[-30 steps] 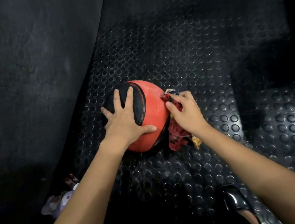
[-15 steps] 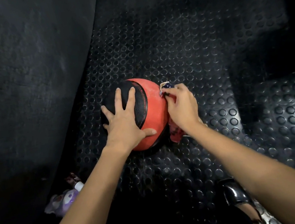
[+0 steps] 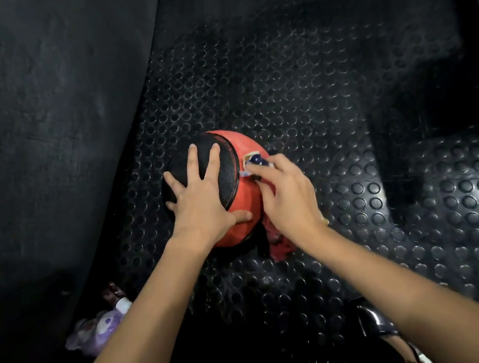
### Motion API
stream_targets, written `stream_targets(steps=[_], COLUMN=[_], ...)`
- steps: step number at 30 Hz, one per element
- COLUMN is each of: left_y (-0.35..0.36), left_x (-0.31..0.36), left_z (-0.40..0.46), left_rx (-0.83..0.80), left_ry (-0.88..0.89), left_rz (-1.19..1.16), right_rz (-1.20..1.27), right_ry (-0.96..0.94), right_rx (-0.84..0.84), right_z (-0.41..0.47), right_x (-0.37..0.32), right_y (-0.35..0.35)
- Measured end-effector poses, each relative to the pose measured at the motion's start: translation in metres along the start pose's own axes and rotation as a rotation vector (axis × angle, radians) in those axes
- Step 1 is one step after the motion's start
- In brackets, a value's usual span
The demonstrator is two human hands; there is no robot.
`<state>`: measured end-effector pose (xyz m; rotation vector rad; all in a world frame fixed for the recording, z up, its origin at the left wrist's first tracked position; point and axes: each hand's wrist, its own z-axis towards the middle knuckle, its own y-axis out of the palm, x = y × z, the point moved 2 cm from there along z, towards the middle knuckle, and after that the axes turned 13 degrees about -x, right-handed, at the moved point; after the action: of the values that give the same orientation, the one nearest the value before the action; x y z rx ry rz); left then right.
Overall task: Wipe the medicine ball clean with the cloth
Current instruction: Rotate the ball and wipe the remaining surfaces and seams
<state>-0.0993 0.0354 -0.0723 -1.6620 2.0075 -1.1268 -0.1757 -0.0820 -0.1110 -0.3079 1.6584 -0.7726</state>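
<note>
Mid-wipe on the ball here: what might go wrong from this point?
1. The medicine ball sits on the studded floor mat, steadied only by the left hand spread flat on top; a hard sideways wipe might roll it.
2. The cloth hangs loose below the right hand and may snag under the ball.
3. The purple bottle lies close by if the ball escapes.

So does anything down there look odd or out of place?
One thing: a small purple plush toy lies on the floor at the lower left, beside the studded mat, apart from the ball and the cloth. Nothing looks spilled or damaged.
</note>
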Motion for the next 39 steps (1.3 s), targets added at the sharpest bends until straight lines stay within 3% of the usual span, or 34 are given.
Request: stream_targets(steps=[5,12,16,21,27,33,39], left_y=[0.003,0.002,0.003,-0.002,-0.001,0.001,0.002], left_x=[0.002,0.001,0.002,-0.002,0.004,0.005,0.006], left_z=[-0.001,-0.001,-0.002,0.003,0.002,0.001,0.001], left_rx=[0.007,0.006,0.006,-0.002,0.000,-0.001,-0.009], left_ry=[0.000,0.010,-0.001,0.000,-0.009,0.009,0.025], left_rz=[0.003,0.000,-0.002,-0.035,-0.016,0.014,0.054], right_rz=[0.044,0.089,0.090,0.145,0.126,0.106,0.047], right_ry=[0.160,0.023,0.218,0.037,0.184,0.042,0.217], right_rx=[0.028,0.037,0.120,0.032,0.122,0.042,0.052], right_z=[0.039,-0.011,0.020,-0.020,0.001,-0.023,0.025], right_x=[0.019,0.005,0.025,0.005,0.020,0.006,0.019], right_y=[-0.008,0.003,-0.001,0.008,0.003,0.004,-0.007])
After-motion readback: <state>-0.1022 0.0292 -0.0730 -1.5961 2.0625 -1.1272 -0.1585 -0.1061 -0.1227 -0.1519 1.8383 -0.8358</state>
